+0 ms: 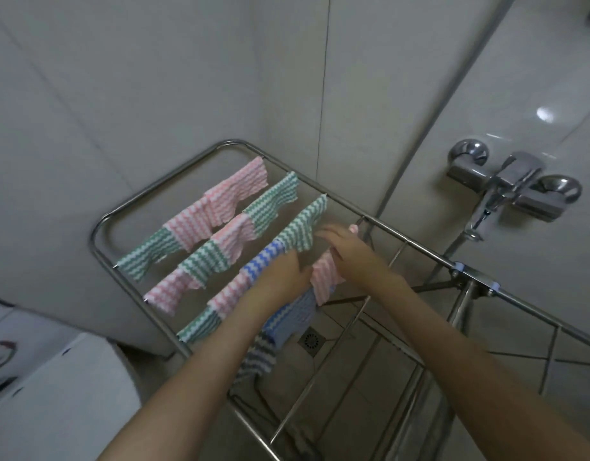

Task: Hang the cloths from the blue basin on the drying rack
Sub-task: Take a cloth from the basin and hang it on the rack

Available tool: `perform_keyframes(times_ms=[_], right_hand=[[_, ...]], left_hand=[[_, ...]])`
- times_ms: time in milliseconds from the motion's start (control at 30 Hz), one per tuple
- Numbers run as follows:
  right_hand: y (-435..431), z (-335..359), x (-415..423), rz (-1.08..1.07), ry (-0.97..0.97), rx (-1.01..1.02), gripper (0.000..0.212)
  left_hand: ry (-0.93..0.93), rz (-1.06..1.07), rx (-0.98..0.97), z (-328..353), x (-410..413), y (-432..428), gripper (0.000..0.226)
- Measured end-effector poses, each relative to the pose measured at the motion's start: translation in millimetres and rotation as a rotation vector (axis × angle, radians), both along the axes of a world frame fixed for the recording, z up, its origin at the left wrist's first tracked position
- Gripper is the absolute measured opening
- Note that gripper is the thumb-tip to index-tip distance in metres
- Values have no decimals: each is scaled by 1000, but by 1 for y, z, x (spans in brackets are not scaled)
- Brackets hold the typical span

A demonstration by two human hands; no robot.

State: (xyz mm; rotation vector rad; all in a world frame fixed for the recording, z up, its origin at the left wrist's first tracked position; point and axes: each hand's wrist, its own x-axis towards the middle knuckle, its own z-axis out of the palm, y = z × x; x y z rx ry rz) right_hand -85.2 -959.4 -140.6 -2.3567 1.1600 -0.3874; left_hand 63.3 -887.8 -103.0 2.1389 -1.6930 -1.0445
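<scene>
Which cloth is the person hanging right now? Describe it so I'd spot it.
Find the drying rack in the tiled corner; its three rails nearest the wall are full. On the next rail, between left hand and right hand, hangs the pink striped cloth, the only pink one there.

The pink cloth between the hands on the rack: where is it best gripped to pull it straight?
Probably its free lower corners, pinched from the near side: the pink cloth hangs draped over a rod of the drying rack, hem loose below.

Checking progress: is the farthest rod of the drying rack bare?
No, pink cloths and a green cloth hang over it.
</scene>
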Motion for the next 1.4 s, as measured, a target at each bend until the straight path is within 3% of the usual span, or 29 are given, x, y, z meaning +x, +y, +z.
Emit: perform_keyframes(times_ms=[233,433,600,933,1200,1300,1400], right_hand=[[59,44,27,314,-39,47,69],[157,69,72,602,-87,22,60],[236,94,112,888,-125,-53,70],[462,121,213,1410,-142,-105,65],[665,128,229,1876,34,68,51],[711,114,217,1970,225,122,47],[737,98,211,2012,450,14,53]], left_hand=[[-191,250,-116,40,17,102,39],[-289,477,-112,66,17,221,30],[-307,664,-74,81,28,316,32],[-304,1161,19,93,45,539,34],[-373,1496,235,94,17,716,30],[-339,1575,262,93,-1,758,28],[-303,1660,284,88,-18,788,31]])
